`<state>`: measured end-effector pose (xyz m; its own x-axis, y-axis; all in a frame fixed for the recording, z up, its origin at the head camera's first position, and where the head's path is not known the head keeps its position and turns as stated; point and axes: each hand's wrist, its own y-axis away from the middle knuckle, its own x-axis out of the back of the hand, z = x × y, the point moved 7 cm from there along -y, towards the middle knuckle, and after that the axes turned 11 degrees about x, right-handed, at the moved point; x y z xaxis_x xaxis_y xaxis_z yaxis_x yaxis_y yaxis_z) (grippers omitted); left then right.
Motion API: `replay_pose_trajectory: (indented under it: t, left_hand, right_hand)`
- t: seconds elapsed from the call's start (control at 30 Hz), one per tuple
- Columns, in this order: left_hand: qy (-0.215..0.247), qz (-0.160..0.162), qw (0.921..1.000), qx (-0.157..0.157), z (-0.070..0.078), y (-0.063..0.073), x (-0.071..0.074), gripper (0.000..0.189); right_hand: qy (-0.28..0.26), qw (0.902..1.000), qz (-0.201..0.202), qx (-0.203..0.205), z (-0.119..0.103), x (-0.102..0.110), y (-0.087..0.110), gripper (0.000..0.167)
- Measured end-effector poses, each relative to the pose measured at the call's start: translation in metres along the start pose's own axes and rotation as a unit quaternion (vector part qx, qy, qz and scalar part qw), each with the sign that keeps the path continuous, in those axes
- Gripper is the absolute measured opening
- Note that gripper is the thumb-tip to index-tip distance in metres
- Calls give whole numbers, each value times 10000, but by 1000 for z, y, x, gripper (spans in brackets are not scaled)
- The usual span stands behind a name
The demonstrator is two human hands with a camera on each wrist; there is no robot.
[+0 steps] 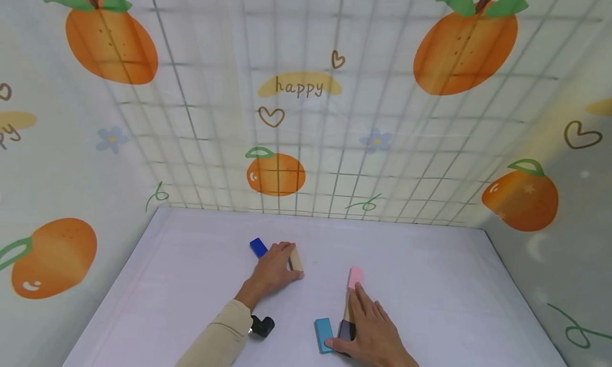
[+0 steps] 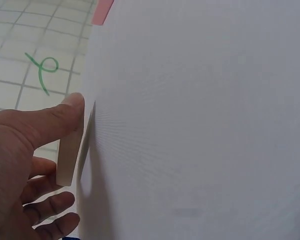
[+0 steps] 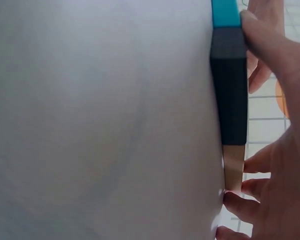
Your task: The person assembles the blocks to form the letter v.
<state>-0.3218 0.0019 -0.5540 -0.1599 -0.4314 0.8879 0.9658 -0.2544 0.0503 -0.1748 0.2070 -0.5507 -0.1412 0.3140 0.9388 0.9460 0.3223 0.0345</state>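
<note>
In the head view my left hand [image 1: 272, 269] pinches a plain wooden block [image 1: 296, 259] between thumb and fingers. The left wrist view shows that wooden block [image 2: 70, 157] tilted under the thumb, beside the white surface. A dark blue block [image 1: 258, 247] lies just behind the left hand. My right hand [image 1: 375, 330] rests with fingers extended along a row: a pink block [image 1: 355, 277], a wooden block [image 1: 349, 307] and a black block [image 1: 346, 330]. Its thumb tip touches a teal block [image 1: 323, 335] next to the black one. The hand partly covers the row.
A white tabletop [image 1: 191, 282] lies under everything. Behind it and at both sides hang white curtains [image 1: 306, 37] printed with oranges, with a grid showing through at the back. A black device [image 1: 262, 326] juts out at the left sleeve cuff.
</note>
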Motion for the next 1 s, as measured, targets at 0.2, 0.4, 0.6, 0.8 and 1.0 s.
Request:
replay_pose_trajectory:
  t: [0.2, 0.4, 0.6, 0.8, 1.0]
  left_hand:
    - [53, -16, 9998, -194, 8, 6, 3, 82]
    - [114, -77, 9995, -276, 16, 11, 6, 80]
    - [96, -88, 9990, -422, 21, 11, 7, 80]
    - [200, -276, 9988, -363, 24, 13, 3, 82]
    - [181, -309, 9984, -448, 29, 18, 2, 82]
  right_hand:
    - [-45, 9998, -139, -135, 1, -1, 0, 133]
    - [-23, 9995, -211, -225, 2, -4, -1, 135]
    - [9, 9994, -246, -241, 3, -4, -2, 136]
    - [7, 9992, -253, -306, 3, -5, -2, 138]
    - [29, 9995, -187, -236, 2, -3, -2, 136]
